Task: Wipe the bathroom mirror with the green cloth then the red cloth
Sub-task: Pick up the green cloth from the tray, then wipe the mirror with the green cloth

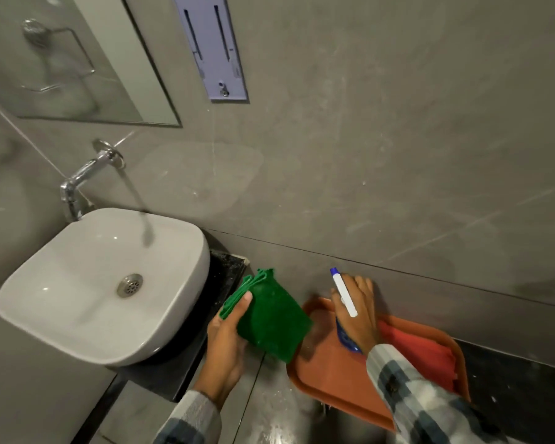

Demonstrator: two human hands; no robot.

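Note:
My left hand (229,339) grips a folded green cloth (269,318), held in the air between the sink and the tray. My right hand (359,310) is closed around a blue spray bottle (346,338) with a white and blue trigger head, over the orange tray (327,370). A folded red cloth (417,350) lies in the right part of that tray, partly hidden by my right forearm. The mirror (61,59) hangs on the grey wall at the upper left, reflecting a towel ring.
A white basin (87,293) sits on a black counter at the left, under a chrome wall tap (87,174). A pale purple dispenser plate (212,46) is fixed to the wall right of the mirror. Grey floor shows below the tray.

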